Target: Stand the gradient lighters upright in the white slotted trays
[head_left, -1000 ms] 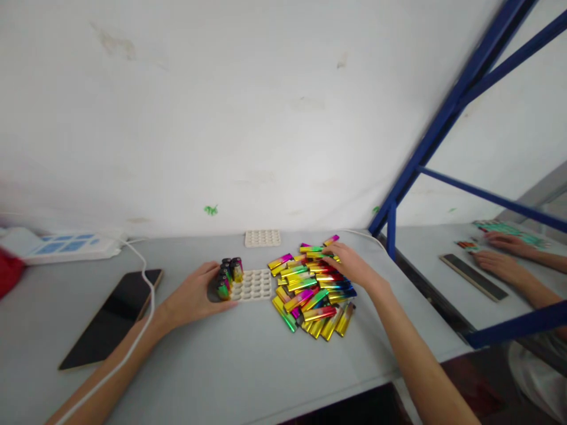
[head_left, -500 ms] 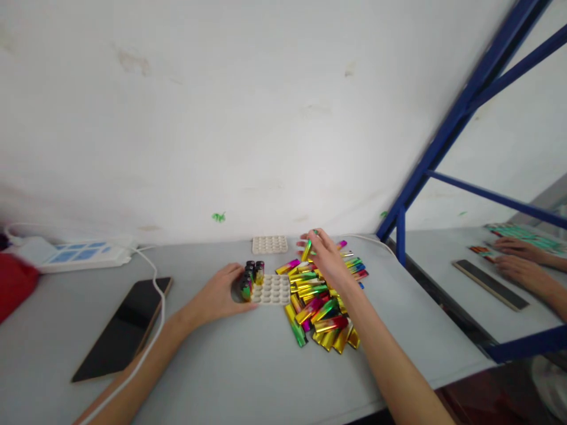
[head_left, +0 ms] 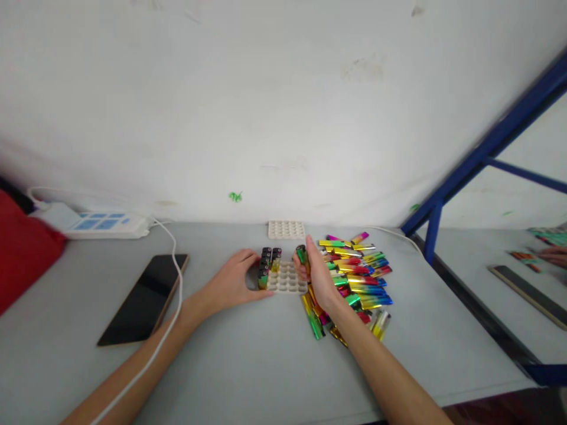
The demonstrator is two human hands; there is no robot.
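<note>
A pale tray with rows of round hollows [head_left: 289, 278] lies on the grey table, with several lighters [head_left: 264, 268] upright at its left side. Around that left end curves my left hand [head_left: 237, 278], thumb along the front edge and fingers apart, holding nothing. My right hand [head_left: 318, 271] is closed on a lighter [head_left: 302, 255] with a dark top, held over the right part of the tray. Beside it on the right lies a loose pile of shiny, multicoloured lighters [head_left: 361, 277], partly hidden by my right hand.
Behind stands a second pale tray [head_left: 286, 229] near the wall. To the left are a black phone [head_left: 144, 300], a white cable [head_left: 173, 301], a power strip [head_left: 110, 225] and red fabric [head_left: 26, 251]. A blue metal frame [head_left: 469, 156] rises at right; another person's hand [head_left: 553, 255] shows beyond.
My right hand has come from above the pile to the tray's right side with a lighter in it. My left hand stays by the tray. The whole view has shifted.
</note>
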